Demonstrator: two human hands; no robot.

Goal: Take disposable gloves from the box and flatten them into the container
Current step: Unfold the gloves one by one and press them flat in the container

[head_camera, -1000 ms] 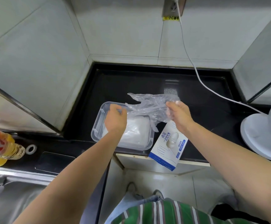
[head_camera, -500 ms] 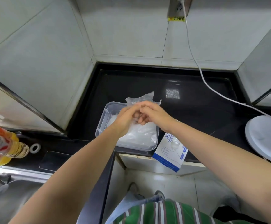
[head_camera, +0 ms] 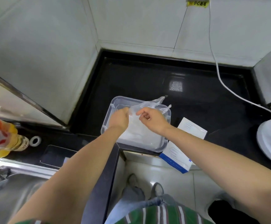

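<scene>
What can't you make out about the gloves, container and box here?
Head view only:
- Right hand grip on the glove: its curled fingers hide the contact.
- Glove count in the container: the left hand covers the blurred pile.
- Box print: too small, partly under the right forearm.
- Bottle: cut off by the left edge.

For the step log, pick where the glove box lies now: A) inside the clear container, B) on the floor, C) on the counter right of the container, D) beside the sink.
C: the glove box lies on the black counter right of the clear container, overhanging the counter's edge.
</scene>
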